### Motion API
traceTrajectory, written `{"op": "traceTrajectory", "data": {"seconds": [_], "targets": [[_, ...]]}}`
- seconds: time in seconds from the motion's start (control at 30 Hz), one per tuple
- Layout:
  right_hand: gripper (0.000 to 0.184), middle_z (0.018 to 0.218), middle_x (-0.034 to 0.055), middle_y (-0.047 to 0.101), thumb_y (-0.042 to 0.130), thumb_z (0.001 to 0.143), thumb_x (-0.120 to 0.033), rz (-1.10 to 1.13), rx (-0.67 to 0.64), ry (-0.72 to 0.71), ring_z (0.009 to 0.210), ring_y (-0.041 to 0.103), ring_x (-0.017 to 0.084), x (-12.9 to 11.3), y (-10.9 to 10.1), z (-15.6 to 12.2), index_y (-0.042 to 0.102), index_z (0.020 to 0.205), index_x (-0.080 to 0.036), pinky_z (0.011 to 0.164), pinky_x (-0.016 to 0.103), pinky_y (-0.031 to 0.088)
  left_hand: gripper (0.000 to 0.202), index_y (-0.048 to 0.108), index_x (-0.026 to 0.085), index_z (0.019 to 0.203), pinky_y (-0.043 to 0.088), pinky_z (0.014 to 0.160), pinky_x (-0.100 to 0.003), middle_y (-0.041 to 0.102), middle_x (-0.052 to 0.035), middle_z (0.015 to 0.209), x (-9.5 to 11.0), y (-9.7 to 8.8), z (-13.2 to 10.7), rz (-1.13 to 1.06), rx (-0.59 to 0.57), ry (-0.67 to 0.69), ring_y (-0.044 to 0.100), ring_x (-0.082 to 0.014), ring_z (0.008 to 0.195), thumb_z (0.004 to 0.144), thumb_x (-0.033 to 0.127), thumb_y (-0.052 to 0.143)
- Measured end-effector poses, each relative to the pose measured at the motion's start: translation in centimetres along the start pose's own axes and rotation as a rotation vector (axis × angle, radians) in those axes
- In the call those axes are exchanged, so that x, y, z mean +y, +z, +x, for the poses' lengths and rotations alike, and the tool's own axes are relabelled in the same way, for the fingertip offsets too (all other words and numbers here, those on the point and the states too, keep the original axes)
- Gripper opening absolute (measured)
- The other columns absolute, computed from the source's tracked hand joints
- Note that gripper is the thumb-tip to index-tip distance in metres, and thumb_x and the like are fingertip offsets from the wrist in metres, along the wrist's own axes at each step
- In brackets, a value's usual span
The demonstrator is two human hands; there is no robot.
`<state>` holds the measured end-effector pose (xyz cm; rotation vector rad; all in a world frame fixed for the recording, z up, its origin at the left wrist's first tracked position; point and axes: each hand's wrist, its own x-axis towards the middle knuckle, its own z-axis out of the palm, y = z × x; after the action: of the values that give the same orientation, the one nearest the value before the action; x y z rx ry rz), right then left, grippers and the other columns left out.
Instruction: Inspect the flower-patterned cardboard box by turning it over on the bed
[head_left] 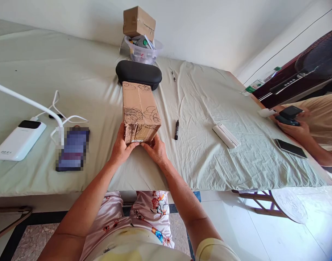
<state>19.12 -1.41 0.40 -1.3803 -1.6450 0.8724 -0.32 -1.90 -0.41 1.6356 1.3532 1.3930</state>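
Observation:
A brown cardboard box [140,105] with black scribbles on its top and near end lies lengthwise on the cloth in front of me. My left hand [124,146] grips its near left corner. My right hand [156,148] grips the near right corner, the two thumbs almost meeting along the lower near edge. Fingers of both hands are partly hidden by the box. Just beyond its far end is a black oblong case [138,71]. A black marker [177,129] lies to the right of the box.
On the left are a white power bank [20,139], a phone [73,149] and a white cable. A plastic basin [144,54] and another carton [138,22] stand at the back. Rightward lie a pen [173,76], a pale ridged object [225,136], another phone [291,148] and a person's hands [296,128] holding a dark device.

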Motion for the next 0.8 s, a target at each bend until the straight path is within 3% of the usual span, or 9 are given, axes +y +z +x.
{"op": "traceTrajectory", "data": {"seconds": [0.2, 0.47, 0.8], "targets": [[0.055, 0.078, -0.0033, 0.065, 0.078, 0.084, -0.040, 0.020, -0.009, -0.031, 0.068, 0.063, 0.016, 0.02, 0.03, 0.01, 0.057, 0.130, -0.020, 0.066, 0.028, 0.049, 0.092, 0.036, 0.015, 0.161, 0.046, 0.125, -0.039, 0.054, -0.0189, 0.160, 0.02, -0.06, -0.02, 0.001, -0.010, -0.016, 0.055, -0.0295, 0.148, 0.085, 0.045, 0.079], [0.065, 0.088, -0.0008, 0.064, 0.084, 0.080, -0.050, 0.010, 0.012, -0.029, 0.070, 0.062, 0.016, 0.23, 0.14, 0.04, 0.056, 0.130, -0.021, 0.065, 0.028, 0.050, 0.096, 0.034, 0.019, 0.163, 0.050, 0.121, -0.041, 0.057, -0.0161, 0.159, -0.12, -0.04, -0.20, 0.005, -0.012, -0.067, 0.058, -0.0303, 0.146, 0.082, 0.040, 0.082], [0.059, 0.080, -0.0030, 0.061, 0.080, 0.083, -0.055, -0.006, -0.007, -0.008, 0.069, 0.059, 0.016, 0.38, 0.03, 0.16, 0.057, 0.125, -0.022, 0.065, 0.028, 0.048, 0.097, 0.033, 0.019, 0.164, 0.045, 0.126, -0.043, 0.053, -0.0164, 0.161, -0.51, 0.03, -0.17, 0.030, -0.004, -0.059, 0.053, -0.0310, 0.151, 0.083, 0.042, 0.082]]}}
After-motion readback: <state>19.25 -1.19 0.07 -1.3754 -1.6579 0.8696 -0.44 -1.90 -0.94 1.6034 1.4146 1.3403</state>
